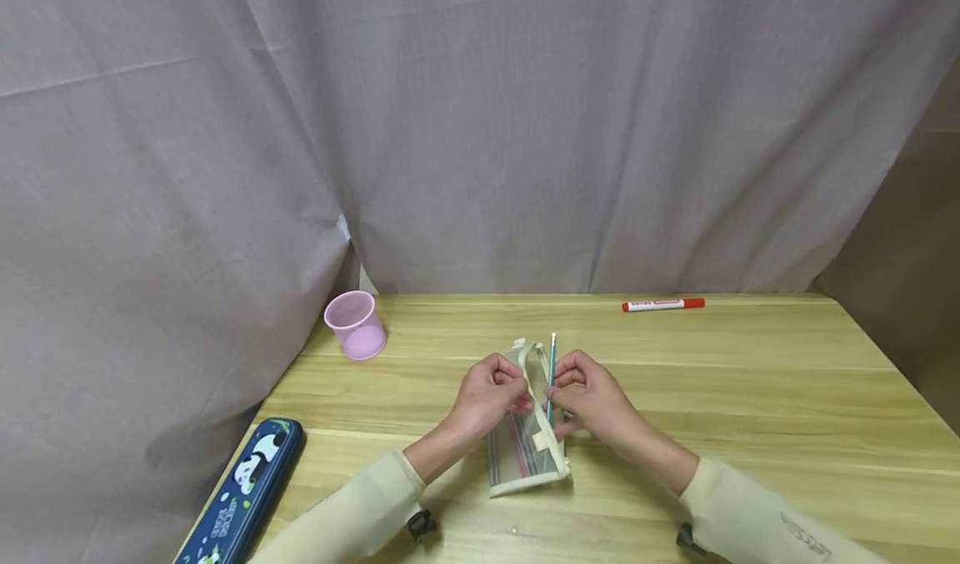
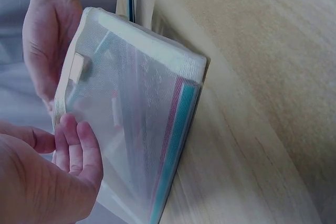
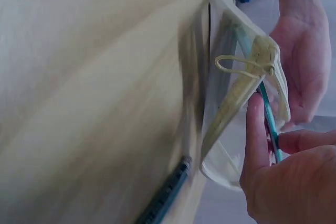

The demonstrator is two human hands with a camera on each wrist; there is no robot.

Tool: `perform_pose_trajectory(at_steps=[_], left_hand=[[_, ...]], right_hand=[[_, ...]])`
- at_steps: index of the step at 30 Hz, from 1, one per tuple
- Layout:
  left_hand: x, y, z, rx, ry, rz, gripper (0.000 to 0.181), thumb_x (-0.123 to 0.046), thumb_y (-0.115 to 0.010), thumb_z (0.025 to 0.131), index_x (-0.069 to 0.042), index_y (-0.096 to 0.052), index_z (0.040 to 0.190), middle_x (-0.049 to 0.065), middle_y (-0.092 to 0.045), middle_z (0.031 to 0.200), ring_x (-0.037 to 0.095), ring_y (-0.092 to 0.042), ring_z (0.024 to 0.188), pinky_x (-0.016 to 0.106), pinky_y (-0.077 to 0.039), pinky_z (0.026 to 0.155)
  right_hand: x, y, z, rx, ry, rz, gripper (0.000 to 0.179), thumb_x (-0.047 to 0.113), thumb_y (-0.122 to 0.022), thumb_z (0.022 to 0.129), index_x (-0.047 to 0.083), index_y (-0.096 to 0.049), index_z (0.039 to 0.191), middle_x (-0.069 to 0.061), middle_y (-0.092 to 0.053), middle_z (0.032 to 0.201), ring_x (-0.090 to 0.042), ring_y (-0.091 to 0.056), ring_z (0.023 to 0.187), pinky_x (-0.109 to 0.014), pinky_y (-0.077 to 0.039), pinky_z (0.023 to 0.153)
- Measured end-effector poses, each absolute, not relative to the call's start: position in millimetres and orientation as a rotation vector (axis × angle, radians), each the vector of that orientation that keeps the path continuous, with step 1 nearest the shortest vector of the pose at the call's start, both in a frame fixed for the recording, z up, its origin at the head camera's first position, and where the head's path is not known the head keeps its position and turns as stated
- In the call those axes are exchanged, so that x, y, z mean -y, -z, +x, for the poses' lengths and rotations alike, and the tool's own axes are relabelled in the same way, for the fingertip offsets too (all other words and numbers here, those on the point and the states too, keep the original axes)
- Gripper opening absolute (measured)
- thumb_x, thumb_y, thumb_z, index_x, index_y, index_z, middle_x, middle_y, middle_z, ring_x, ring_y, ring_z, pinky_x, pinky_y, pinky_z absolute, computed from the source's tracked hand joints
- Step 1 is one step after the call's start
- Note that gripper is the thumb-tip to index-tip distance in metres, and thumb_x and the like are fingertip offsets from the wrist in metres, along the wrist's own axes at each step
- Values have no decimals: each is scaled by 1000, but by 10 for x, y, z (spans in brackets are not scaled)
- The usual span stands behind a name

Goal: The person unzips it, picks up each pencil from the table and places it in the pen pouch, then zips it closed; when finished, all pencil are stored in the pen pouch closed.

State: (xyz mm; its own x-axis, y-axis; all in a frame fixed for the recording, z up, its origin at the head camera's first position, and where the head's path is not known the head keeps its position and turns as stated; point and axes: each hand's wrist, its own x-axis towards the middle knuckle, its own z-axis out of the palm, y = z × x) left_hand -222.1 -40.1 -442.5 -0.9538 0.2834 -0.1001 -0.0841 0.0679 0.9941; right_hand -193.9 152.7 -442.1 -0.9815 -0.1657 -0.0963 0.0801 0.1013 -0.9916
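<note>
A cream-edged, see-through mesh pencil pouch (image 1: 504, 456) stands with its zipped mouth parted, striped along its lower part in the left wrist view. My left hand (image 1: 491, 393) pinches one side of its rim between thumb and fingers. At the other side, my right hand (image 1: 596, 401) holds a slim teal pencil (image 1: 552, 360) by thumb and fingers. The pencil slants into the pouch mouth, and its far end shows dimly through the mesh in the right wrist view. Beside the pouch, a dark teal pen-like stick (image 3: 167, 190) lies on the table, mostly hidden by my right hand in the head view.
A pink cup (image 1: 356, 326) stands at the back left. A navy panda pencil case (image 1: 243, 489) lies along the left edge. Near the back edge is a red-and-white marker (image 1: 663, 305). Grey curtains (image 1: 480, 131) hang behind and left of the wooden table (image 1: 787, 397).
</note>
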Motion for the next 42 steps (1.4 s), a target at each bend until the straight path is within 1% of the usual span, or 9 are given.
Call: perform_pose_trajectory(at_steps=[8, 15, 22, 26, 30, 32, 34, 38, 42], left_hand=[[379, 4422, -2206, -2073, -1975, 220, 14, 2, -64, 92, 3, -59, 105, 8, -69, 79, 14, -72, 67, 34, -70, 73], [351, 4429, -2187, -2061, -1988, 229, 16, 4, -64, 89, 4, -59, 105, 3, -63, 78, 13, -71, 67, 33, -70, 73], [316, 4416, -2197, -2044, -1997, 257, 15, 4, -63, 90, 4, -59, 105, 3, -63, 78, 12, -70, 66, 30, -69, 71], [314, 4409, -2199, -2040, -2006, 265, 15, 4, -62, 92, 6, -59, 106, 4, -64, 78, 12, -69, 65, 31, -69, 71], [328, 4406, -2203, -2048, -2000, 252, 14, 3, -62, 93, 4, -59, 106, 4, -65, 78, 13, -70, 66, 31, -70, 72], [340, 4411, -2207, -2056, -1997, 238, 13, 3, -62, 93, 4, -59, 106, 5, -66, 78, 13, -70, 66, 31, -70, 72], [348, 4417, -2205, -2060, -2002, 224, 13, 3, -62, 93, 3, -59, 105, 5, -66, 77, 13, -70, 66, 31, -70, 72], [347, 4433, -2194, -2061, -2009, 224, 13, 4, -62, 92, 3, -59, 104, 7, -67, 78, 13, -70, 66, 32, -70, 71], [340, 4437, -2173, -2068, -2002, 228, 14, 5, -62, 90, 3, -59, 104, 6, -66, 78, 13, -70, 66, 32, -70, 72]], right_hand=[[-1438, 4505, -1939, -2222, 1938, 8, 34, 2, -66, 98, -5, -49, 126, -18, -61, 114, -22, -67, 88, -44, -70, 65], [-1402, 4550, -1989, -2225, 1881, -7, 29, 0, -62, 100, -6, -51, 126, -18, -66, 109, -21, -69, 83, -43, -69, 63], [-1395, 4549, -2068, -2342, 1715, -9, 22, -1, -61, 97, -2, -60, 119, -16, -70, 104, -19, -68, 82, -31, -64, 57], [-1432, 4519, -2083, -2345, 1717, -31, 21, -1, -63, 97, -2, -61, 118, -16, -69, 103, -19, -70, 80, -35, -67, 60], [-1548, 4486, -2077, -2310, 1776, -84, 25, 1, -65, 98, -5, -59, 121, -18, -67, 105, -22, -71, 83, -39, -70, 66], [-1637, 4474, -2075, -2313, 1795, -122, 27, 3, -66, 99, -6, -58, 123, -18, -67, 104, -23, -70, 84, -41, -70, 65], [-1742, 4462, -2074, -2327, 1800, -142, 29, 4, -67, 99, -6, -57, 124, -18, -66, 102, -24, -70, 81, -42, -69, 62], [-1974, 4454, -2068, -2406, 1744, -142, 31, 9, -71, 99, -4, -57, 123, -17, -64, 94, -22, -66, 68, -38, -65, 53], [-2207, 4466, -2068, -2478, 1587, -210, 30, 15, -71, 99, -2, -59, 121, -19, -65, 91, -22, -64, 66, -33, -60, 50]])
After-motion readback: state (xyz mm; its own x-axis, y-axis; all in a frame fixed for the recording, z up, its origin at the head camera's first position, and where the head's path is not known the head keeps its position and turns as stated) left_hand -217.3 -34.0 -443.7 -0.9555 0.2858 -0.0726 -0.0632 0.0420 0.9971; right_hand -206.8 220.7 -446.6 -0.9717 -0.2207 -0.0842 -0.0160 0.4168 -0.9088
